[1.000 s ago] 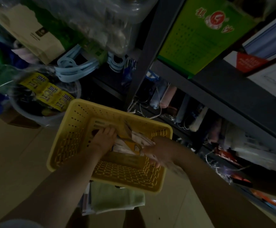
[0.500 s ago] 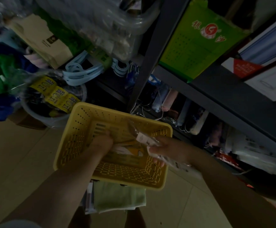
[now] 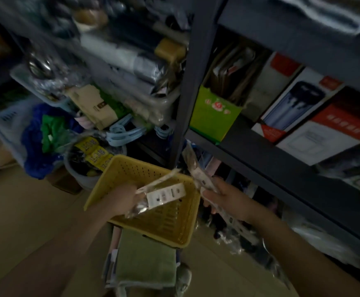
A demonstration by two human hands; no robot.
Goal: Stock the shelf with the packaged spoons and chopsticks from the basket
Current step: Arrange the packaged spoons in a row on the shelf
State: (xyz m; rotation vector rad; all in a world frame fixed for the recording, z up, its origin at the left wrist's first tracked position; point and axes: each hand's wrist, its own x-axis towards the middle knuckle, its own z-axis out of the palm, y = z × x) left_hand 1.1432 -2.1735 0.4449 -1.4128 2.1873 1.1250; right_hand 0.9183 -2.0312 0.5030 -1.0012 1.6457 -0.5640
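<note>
Head: hands (image 3: 123,198) (image 3: 228,200) grip packets (image 3: 166,195) above basket (image 3: 153,224).

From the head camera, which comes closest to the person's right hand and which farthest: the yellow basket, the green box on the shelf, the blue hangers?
Measured from the right hand:
1. Yellow basket, just to its left, almost beside the fingers.
2. Green box, above it on the shelf.
3. Blue hangers, up and far to the left, beyond the basket.

Dim room, tan floor (image 3: 24,221), dark metal upright (image 3: 187,82), cluttered bg
</note>
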